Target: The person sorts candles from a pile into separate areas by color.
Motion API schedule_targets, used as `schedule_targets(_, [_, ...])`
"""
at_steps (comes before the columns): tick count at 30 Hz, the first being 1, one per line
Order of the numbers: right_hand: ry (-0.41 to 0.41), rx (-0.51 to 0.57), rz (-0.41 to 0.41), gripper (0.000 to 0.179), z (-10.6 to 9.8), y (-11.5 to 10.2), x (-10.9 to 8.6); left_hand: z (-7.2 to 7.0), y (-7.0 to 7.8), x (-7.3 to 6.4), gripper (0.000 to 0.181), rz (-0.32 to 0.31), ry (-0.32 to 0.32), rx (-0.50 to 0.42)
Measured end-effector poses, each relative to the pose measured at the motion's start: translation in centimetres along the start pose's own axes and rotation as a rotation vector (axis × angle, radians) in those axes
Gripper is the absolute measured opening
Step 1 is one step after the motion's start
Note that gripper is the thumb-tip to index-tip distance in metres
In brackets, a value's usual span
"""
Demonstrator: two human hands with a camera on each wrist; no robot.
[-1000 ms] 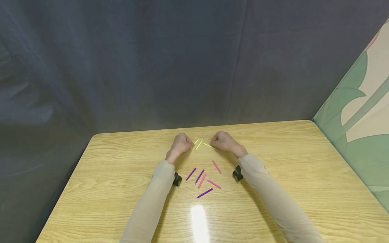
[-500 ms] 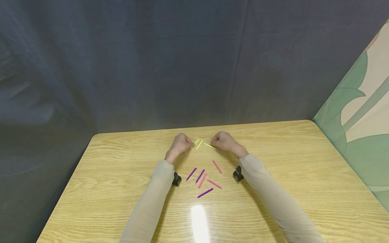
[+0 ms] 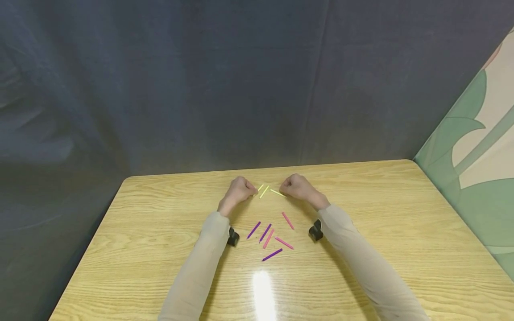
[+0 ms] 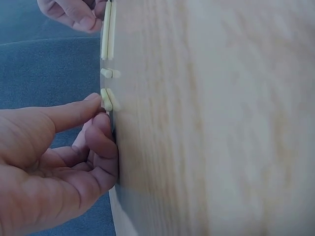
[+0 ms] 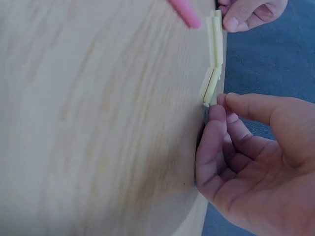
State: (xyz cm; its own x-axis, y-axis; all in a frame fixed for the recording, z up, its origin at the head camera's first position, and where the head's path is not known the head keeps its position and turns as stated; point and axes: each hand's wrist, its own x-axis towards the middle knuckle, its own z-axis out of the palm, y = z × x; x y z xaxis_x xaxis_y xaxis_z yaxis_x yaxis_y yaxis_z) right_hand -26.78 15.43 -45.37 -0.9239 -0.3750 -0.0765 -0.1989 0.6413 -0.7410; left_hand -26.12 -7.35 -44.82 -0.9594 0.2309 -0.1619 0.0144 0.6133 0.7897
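Observation:
In the head view, three thin pale yellow sticks lie near the table's far edge, between the two hands. The left hand (image 3: 239, 189) pinches the near end of the leftmost yellow stick (image 3: 261, 187) between thumb and forefinger. Its other fingers curl under in the left wrist view, resting low by the tabletop. A second yellow stick (image 3: 264, 192) lies beside it, almost parallel. Thumb and forefinger of the right hand (image 3: 297, 186) come together at the end of the right yellow stick (image 3: 275, 192), which slants the other way. Fingertips partly hide both outer sticks.
Nearer the body lie three purple sticks (image 3: 272, 255) and three pink sticks (image 3: 284, 243), loosely scattered on the wood-grain table (image 3: 152, 232). A dark curtain (image 3: 225, 89) hangs behind the far edge. At right stands a leaf-patterned panel (image 3: 466, 133).
Both hands and all the sticks keep their places; the whole head view shifts only very slightly.

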Motion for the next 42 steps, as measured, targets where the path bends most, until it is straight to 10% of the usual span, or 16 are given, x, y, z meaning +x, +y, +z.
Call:
schedule_targets(17, [0.027, 0.085, 0.097, 0.023, -0.3, 0.2, -1.1, -0.5, -0.9, -1.0, 0.037, 0.047, -0.051, -0.009])
schedule_targets(42, [-0.087, 0.062, -0.085, 0.013, 0.3, -3.0, -2.1, -0.4, 0.1, -4.3, 0.015, 0.027, -0.259, 0.039])
